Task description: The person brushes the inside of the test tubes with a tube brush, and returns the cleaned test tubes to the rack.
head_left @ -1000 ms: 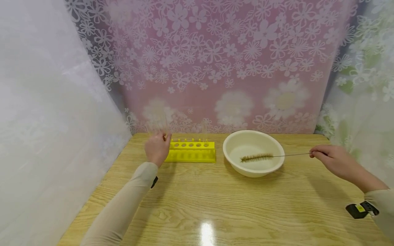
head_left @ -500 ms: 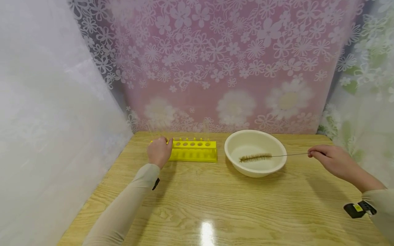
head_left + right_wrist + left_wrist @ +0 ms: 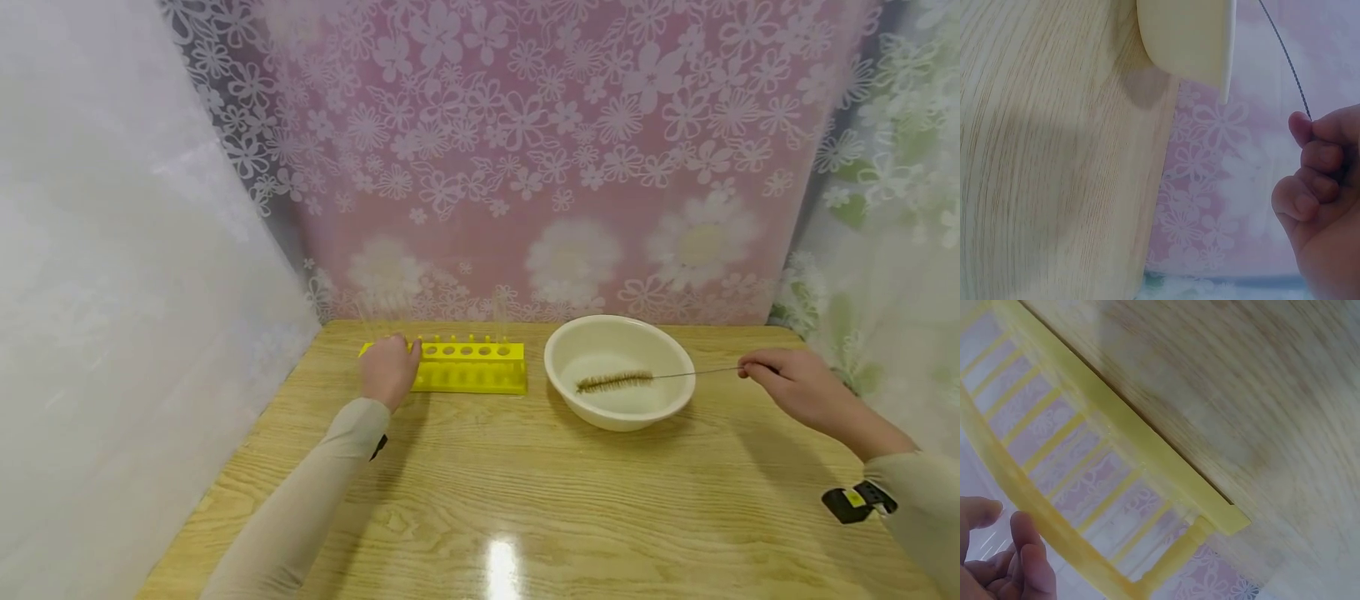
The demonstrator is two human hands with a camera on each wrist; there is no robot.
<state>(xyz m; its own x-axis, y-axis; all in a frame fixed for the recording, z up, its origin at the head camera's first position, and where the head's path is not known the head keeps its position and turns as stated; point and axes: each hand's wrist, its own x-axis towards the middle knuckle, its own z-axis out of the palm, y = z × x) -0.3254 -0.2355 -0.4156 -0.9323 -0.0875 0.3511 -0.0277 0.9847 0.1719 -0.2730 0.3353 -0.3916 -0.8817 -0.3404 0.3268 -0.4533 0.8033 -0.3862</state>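
Note:
A yellow test tube rack (image 3: 468, 375) stands at the back left of the table, with clear test tubes (image 3: 382, 310) rising from its left end and a clear test tube (image 3: 501, 312) at its right end. My left hand (image 3: 390, 371) is at the rack's left end. In the left wrist view, its thumb and fingertips (image 3: 1024, 528) are loosely bent and apart, beside the upper rail and faint tube streaks. My right hand (image 3: 798, 387) pinches the thin twisted wire (image 3: 1288, 53) of a bristle brush (image 3: 615, 382). The brush head hangs over the white basin (image 3: 555, 387).
The light wood table (image 3: 480, 492) extends in front of the rack and basin. A pink floral curtain (image 3: 525, 167) hangs right behind the table, with whitish sheets (image 3: 150, 292) at the sides.
My left hand has come down slightly, lowering a test tube at the rack's left end. The right hand and brush have shifted a little left.

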